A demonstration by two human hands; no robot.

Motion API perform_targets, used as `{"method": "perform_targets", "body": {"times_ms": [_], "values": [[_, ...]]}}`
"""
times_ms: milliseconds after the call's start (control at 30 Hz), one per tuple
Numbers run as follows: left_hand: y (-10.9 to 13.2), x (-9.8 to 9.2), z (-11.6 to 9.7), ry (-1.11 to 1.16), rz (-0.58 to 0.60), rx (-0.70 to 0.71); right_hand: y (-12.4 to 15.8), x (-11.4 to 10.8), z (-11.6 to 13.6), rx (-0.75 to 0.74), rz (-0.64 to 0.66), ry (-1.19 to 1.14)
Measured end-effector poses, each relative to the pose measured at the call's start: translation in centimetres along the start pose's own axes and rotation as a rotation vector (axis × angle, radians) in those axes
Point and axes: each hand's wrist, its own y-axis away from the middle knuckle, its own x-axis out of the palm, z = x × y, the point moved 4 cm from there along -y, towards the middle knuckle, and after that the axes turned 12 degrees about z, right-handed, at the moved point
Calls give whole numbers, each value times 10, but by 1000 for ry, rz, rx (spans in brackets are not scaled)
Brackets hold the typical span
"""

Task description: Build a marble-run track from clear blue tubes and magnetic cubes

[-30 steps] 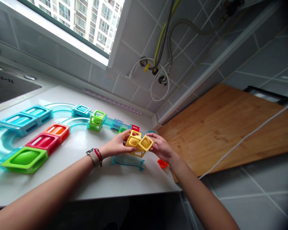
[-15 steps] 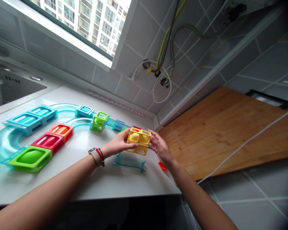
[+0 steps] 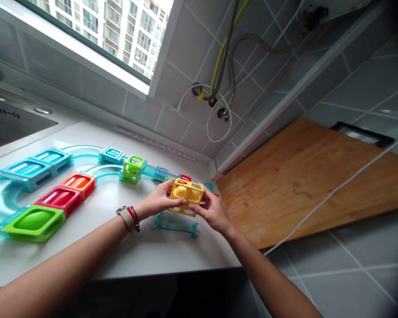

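Between my two hands is a yellow marble-run block (image 3: 186,194) made of joined open-sided cubes, raised above the counter. My left hand (image 3: 157,199) grips its left side, thumb across the front. On its right side my right hand (image 3: 213,211) is closed, with the thumb on the front face. Below the block lies a clear teal track piece (image 3: 175,225) on the counter. Behind it, a red block (image 3: 185,177) and other small pieces are partly hidden. A green cube (image 3: 132,168) joins the teal track to the left.
A looped track with light-blue blocks (image 3: 36,167), a red block (image 3: 59,197), an orange block (image 3: 78,182) and a green block (image 3: 35,221) covers the left of the white counter (image 3: 119,251). A wooden board (image 3: 305,185) leans at the right, crossed by a white cable (image 3: 331,198).
My right hand has shifted its hold, bringing its thumb onto the front of the yellow block. The whole view has moved slightly.
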Motion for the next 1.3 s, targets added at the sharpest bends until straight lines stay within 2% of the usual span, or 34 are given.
{"method": "perform_targets", "body": {"times_ms": [200, 467, 733, 833, 933, 1100, 1233, 1300], "values": [[-1, -1, 2, 48, 9, 2, 2, -9, -5, -14, -49, -25], [-1, -5, 9, 5, 38, -15, 1, -9, -6, 10, 40, -36], [1, -5, 7, -56, 37, 0, 0, -7, -11, 23, 108, -73], [2, -2, 4, -82, 30, 18, 2, -15, -4, 24, 20, 42], [3, 1, 2, -110, 33, 18, -1, -27, 17, -26, -20, 250], [1, 2, 1, -54, 26, 31, -21, -32, 57, -65, 120, 525], [-1, 1, 3, 6, 23, 21, -44, -32, 78, -54, 359, 686], [-2, 1, 4, 21, 31, 4, -57, -45, 86, -30, 454, 723]]}}
